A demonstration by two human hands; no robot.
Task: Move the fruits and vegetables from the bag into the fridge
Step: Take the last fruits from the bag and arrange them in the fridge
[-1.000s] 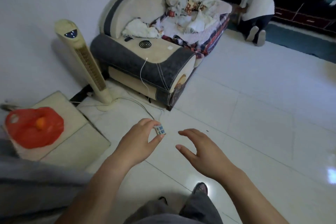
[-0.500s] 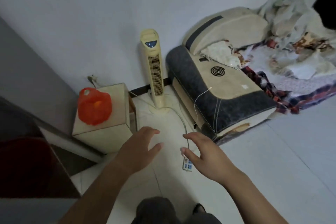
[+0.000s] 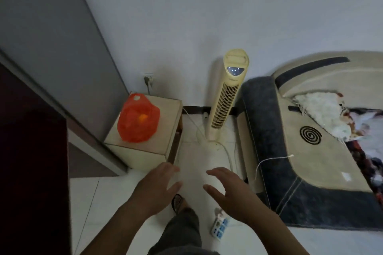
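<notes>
Noted red bag (image 3: 132, 128) at table (image 3: 166, 113) centre, orange fruit (image 3: 143, 117) inside; noted left hand (image 3: 154, 189) and right hand (image 3: 231, 193) apart, fingers relaxed, gripping nothing.

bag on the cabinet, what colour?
Translucent orange-red bag, seen best in the head view.

Red bag (image 3: 137, 119), cream fan (image 3: 227, 97), grey/cream sofa (image 3: 290, 151).
</notes>
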